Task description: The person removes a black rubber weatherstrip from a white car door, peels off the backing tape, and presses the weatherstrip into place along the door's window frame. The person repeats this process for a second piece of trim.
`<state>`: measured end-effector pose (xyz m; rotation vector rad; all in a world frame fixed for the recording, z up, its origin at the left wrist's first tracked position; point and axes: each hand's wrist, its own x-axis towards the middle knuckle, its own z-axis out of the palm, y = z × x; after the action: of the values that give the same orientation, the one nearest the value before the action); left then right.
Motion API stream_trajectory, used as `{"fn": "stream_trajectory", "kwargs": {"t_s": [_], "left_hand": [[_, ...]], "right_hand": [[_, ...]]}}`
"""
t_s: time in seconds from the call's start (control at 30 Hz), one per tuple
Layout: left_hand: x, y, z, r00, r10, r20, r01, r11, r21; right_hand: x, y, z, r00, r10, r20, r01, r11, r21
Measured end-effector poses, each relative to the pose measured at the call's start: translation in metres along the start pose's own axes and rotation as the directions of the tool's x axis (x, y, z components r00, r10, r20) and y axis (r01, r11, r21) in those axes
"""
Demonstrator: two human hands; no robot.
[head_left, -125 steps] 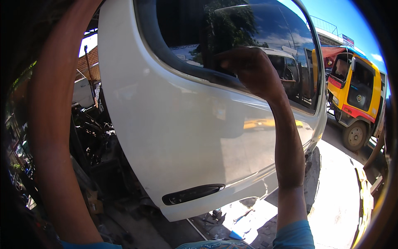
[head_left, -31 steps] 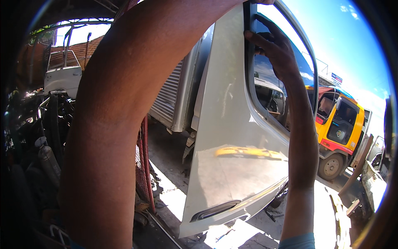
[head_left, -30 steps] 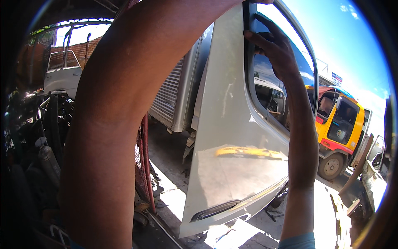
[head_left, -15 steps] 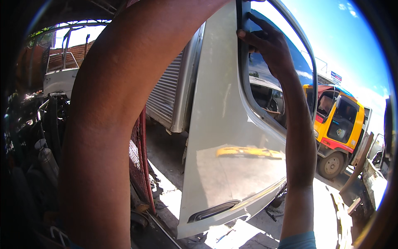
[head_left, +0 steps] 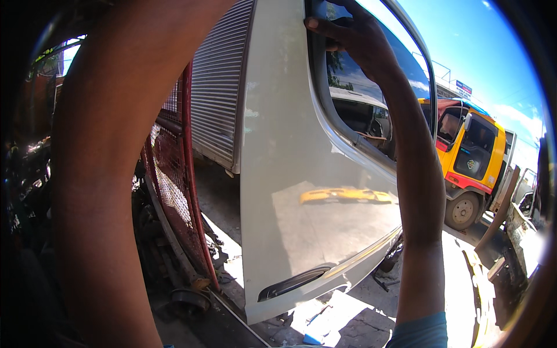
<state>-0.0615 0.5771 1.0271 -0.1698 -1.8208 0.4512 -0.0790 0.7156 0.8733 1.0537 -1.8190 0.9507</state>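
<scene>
A glossy pale-grey vehicle door (head_left: 278, 145) stands in front of me, its dark window (head_left: 362, 119) at the upper right. My right hand (head_left: 365, 43) is raised to the window's upper left, fingers spread. Its thumb rests against the dark edge strip (head_left: 315, 49) between panel and glass; the fingertips are partly cut off by the top of the picture. My left forearm (head_left: 110, 145) rises across the left side, and its hand lies beyond the top edge. A long dark oval recess (head_left: 293, 284) sits low on the door.
Behind the door stands a ribbed metal truck box (head_left: 217, 87). A red mesh frame (head_left: 188, 174) leans between it and my left arm, with dark scrap parts (head_left: 188, 298) below. A yellow truck (head_left: 478, 151) is parked at right, near a worn pale panel (head_left: 522, 238).
The view has shifted, so the door and my right hand appear farther left. My left forearm has moved left, uncovering more of the red mesh frame. The right thumb stays at the window edge.
</scene>
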Motion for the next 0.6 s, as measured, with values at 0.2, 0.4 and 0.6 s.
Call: {"fn": "stream_trajectory", "kwargs": {"t_s": [0.2, 0.4, 0.6], "left_hand": [[-0.012, -0.008, -0.003, 0.994, -0.098, -0.051, 0.083, 0.966, -0.244], [-0.014, -0.008, 0.0, 0.974, -0.221, -0.039, 0.17, 0.839, -0.517], [0.015, -0.02, 0.004, 0.981, -0.185, -0.052, 0.14, 0.872, -0.47]], "right_hand": [[0.01, 0.016, 0.003, 0.998, -0.059, -0.033, 0.061, 0.996, 0.058], [0.009, 0.031, -0.001, 0.998, -0.048, -0.041, 0.044, 0.996, -0.082], [0.01, 0.032, -0.005, 1.0, -0.011, -0.011, 0.01, 0.997, -0.072]]}}
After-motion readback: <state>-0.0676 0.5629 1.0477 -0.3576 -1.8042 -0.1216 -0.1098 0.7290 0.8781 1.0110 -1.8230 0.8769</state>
